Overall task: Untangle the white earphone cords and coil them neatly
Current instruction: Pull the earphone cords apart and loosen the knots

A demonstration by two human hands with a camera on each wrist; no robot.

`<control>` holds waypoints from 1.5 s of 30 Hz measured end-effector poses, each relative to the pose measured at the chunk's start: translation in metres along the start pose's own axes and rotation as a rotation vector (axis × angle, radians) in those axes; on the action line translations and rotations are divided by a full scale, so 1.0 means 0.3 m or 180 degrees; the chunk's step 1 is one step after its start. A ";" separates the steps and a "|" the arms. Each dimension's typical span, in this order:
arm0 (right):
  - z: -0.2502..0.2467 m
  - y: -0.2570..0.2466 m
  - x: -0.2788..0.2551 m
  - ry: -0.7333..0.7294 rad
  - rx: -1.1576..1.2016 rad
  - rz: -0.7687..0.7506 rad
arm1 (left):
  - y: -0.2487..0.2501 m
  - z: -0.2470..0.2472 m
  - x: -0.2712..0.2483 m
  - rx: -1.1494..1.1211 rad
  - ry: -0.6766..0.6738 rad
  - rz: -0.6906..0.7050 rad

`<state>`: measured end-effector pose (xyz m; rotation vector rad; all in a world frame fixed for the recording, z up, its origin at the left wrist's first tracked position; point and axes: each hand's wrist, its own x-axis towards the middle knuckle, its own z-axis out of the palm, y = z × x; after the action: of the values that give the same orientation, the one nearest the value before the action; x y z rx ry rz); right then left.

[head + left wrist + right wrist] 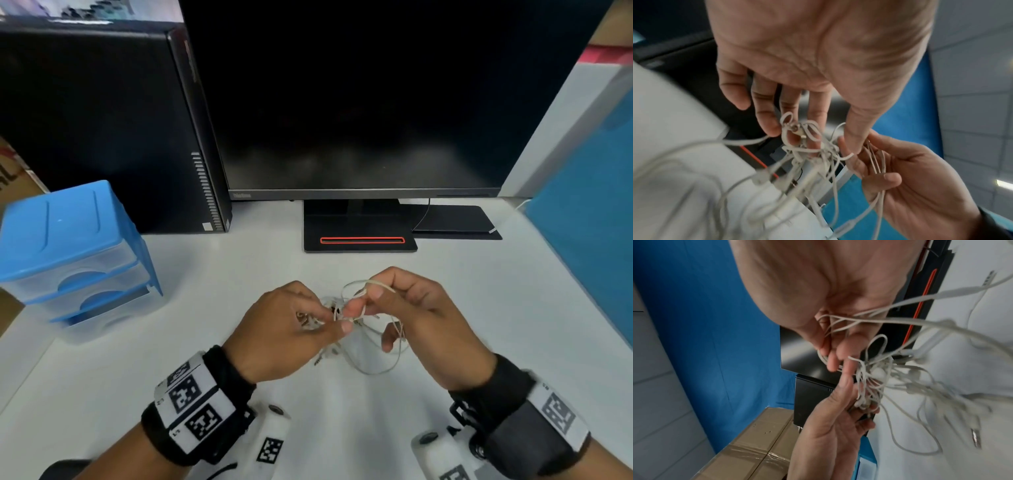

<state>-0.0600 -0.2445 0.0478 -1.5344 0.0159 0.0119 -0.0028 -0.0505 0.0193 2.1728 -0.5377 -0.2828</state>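
Hands (342, 318) pinch cords (376, 363); monitor (363, 102) behind, drawers (68, 246) left.

White worktop (239, 274) carries a black computer tower (102, 130) back left, a blue drawer unit (68, 250) at the left edge, a monitor stand (359, 236) centre, a flat black slab (455, 219) just right.

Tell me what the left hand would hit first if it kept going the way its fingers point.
Most likely the right hand: the left hand points rightward across the tangled white earphone cords both hands pinch, fingertips nearly touching already. Depth is hard to judge.
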 end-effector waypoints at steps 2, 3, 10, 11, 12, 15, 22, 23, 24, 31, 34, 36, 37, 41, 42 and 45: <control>0.004 0.010 -0.003 -0.0280 0.0092 0.0015 | 0.011 0.013 0.005 -0.0624 -0.0157 -0.0262; 0.004 0.013 -0.004 -0.0387 0.0140 -0.0003 | 0.019 0.018 0.006 -0.1028 -0.0303 -0.0496; -0.027 0.026 0.003 -0.0888 -0.0083 -0.0123 | 0.019 0.036 0.014 -0.2932 -0.0767 -0.1689; -0.029 0.031 0.002 -0.0969 -0.0168 -0.0134 | 0.017 0.039 0.014 -0.2913 -0.0775 -0.1655; -0.028 0.036 0.000 -0.1051 -0.0254 -0.0133 | 0.018 0.043 0.013 -0.2920 -0.0787 -0.1635; -0.020 0.041 -0.014 -0.1264 -0.0492 -0.0048 | 0.009 0.054 0.013 -0.2980 -0.0734 -0.1649; -0.059 0.013 0.007 -0.0983 -0.0473 -0.0026 | -0.004 0.044 0.026 -0.3338 -0.0322 -0.1792; -0.071 0.008 0.019 -0.0743 -0.0365 -0.0031 | -0.011 0.034 0.030 -0.3393 -0.0238 -0.1765; -0.084 0.010 0.030 -0.0478 -0.0287 -0.0016 | -0.015 0.024 0.032 -0.3429 -0.0166 -0.1707; -0.098 0.049 0.052 0.0148 -0.0168 0.0099 | -0.032 0.044 0.047 -0.1895 0.0783 -0.0632; -0.091 0.041 0.035 0.0109 -0.0696 -0.0305 | -0.024 0.050 0.033 -0.1458 0.0904 -0.0158; -0.058 0.029 0.014 0.0106 -0.1053 -0.0530 | -0.021 0.054 0.026 -0.1312 0.0818 0.0004; -0.038 0.035 0.006 0.0116 -0.1207 -0.0582 | -0.020 0.058 0.022 -0.1314 0.0749 0.0046; 0.014 0.090 -0.001 0.0185 -0.1605 -0.0346 | 0.000 0.071 0.006 -0.1458 0.0500 0.0039; 0.015 0.098 0.001 0.0085 -0.1641 -0.0254 | 0.005 0.072 0.003 -0.1442 0.0475 0.0062; -0.006 0.106 0.013 -0.0207 -0.1517 -0.0084 | 0.018 0.073 0.000 -0.1572 0.0423 0.0088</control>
<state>-0.0565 -0.2451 0.0158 -2.0096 -0.0630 0.0474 -0.0125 -0.0686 0.0103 1.6898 -0.3746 -0.2259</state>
